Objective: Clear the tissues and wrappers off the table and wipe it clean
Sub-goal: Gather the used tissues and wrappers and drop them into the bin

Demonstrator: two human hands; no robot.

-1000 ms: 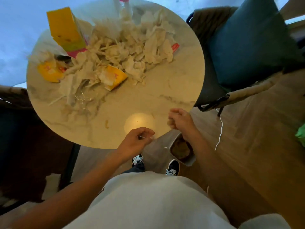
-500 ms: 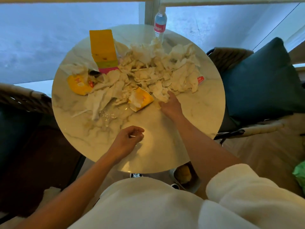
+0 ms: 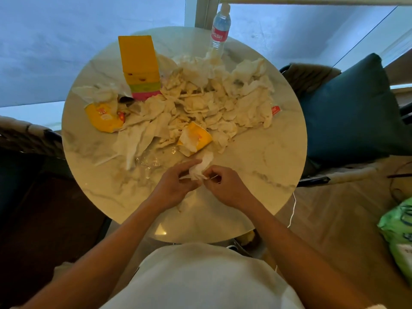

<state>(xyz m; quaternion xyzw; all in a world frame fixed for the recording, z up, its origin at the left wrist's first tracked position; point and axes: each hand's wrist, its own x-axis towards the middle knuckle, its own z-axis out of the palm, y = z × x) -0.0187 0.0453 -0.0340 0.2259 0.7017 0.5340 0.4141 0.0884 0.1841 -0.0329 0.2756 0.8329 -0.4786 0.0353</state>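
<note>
Over the near edge of the round marble-topped table point(image 3: 267, 157), one crumpled white tissue point(image 3: 200, 168) is held between two hands.
A heap of crumpled white tissues point(image 3: 223, 97) and yellow wrappers point(image 3: 196, 139) is spread across the table's far half; the single tissue is pinched by the left hand point(image 3: 174, 186) and the right hand point(image 3: 225, 186).

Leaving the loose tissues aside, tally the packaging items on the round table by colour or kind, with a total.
Yellow wrappers: 2, one at the left, one near the middle
Tall yellow carton: 1
Clear water bottle: 1
Small red wrapper at the right edge of the pile: 1
Total: 5
</note>
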